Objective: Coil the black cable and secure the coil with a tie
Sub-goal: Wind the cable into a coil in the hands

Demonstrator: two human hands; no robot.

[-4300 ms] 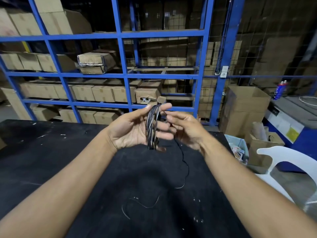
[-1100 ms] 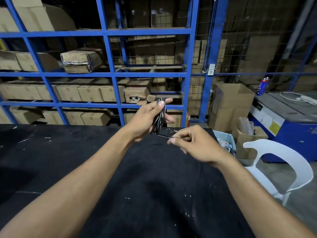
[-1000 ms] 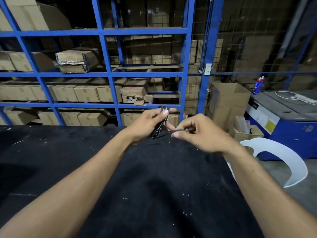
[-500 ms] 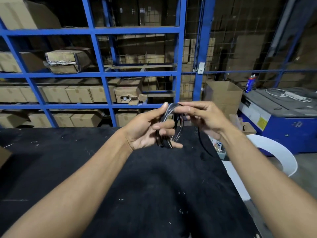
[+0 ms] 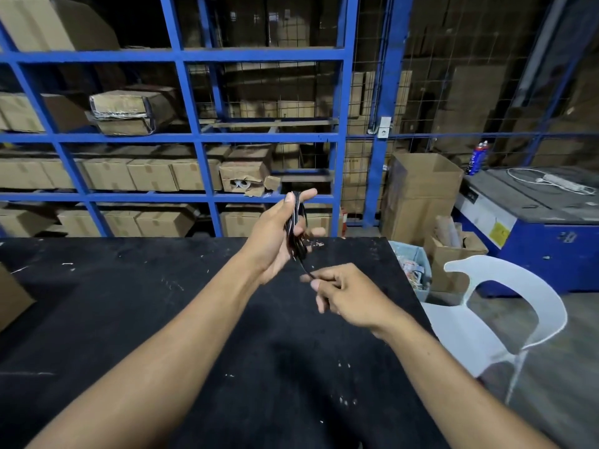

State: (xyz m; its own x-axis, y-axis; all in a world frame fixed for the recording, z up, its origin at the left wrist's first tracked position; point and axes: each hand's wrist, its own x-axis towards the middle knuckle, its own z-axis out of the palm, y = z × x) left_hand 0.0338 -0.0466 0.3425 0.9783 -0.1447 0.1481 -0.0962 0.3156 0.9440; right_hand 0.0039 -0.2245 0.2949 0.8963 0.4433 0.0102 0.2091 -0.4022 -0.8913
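Observation:
My left hand (image 5: pixel 274 236) holds a narrow upright coil of black cable (image 5: pixel 296 226) above the far edge of the black table (image 5: pixel 136 303), thumb and fingers clamped on its loops. A short strand of cable runs down from the coil's bottom to my right hand (image 5: pixel 345 294), which pinches that strand between thumb and fingers, lower and to the right of the coil. I see no tie; whether one is hidden in either hand I cannot tell.
A blue metal rack (image 5: pixel 194 137) with cardboard boxes stands behind the table. To the right are a white plastic chair (image 5: pixel 505 306), a small bin (image 5: pixel 411 267), open cartons (image 5: pixel 421 192) and a blue machine (image 5: pixel 531 228).
My right hand has dropped from the top of the coil to below it, drawing the loose strand downward. The coil has turned edge-on and upright in my left hand.

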